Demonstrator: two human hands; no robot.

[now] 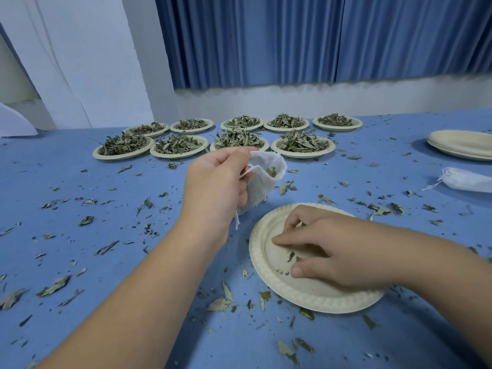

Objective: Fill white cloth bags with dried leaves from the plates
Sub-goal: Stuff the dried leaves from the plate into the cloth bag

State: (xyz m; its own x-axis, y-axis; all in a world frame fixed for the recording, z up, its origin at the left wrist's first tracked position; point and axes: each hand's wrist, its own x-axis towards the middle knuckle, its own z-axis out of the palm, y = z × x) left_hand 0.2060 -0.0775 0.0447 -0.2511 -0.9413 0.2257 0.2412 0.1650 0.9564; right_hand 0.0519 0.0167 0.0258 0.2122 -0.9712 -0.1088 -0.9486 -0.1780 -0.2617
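A: Left hand (215, 182)?
B: Raised above the blue-covered table (133, 230). Thumb and fingers are clamped on the mouth of a small white cloth drawstring bag (263, 179). The mouth gapes to the right, with dried green leaves (271, 171) visible inside. The white cord (237, 222) dangles below the wrist.
A: Right hand (327, 249)?
B: On the near-empty cream round paper plate (306, 299), just below and right of the bag. Fingers are bent with their tips on the plate floor, thumb apart from forefinger. A few leaf scraps (291, 257) lie between them, and nothing is visibly pinched.
A: Stock?
B: Nine heaped cream plates (122, 156) in two rows at the far side. A stack of empty plates (460, 147) sits far right, with a second white bag (471, 181) lying near it. Loose leaf fragments (54, 286) are scattered across the table.
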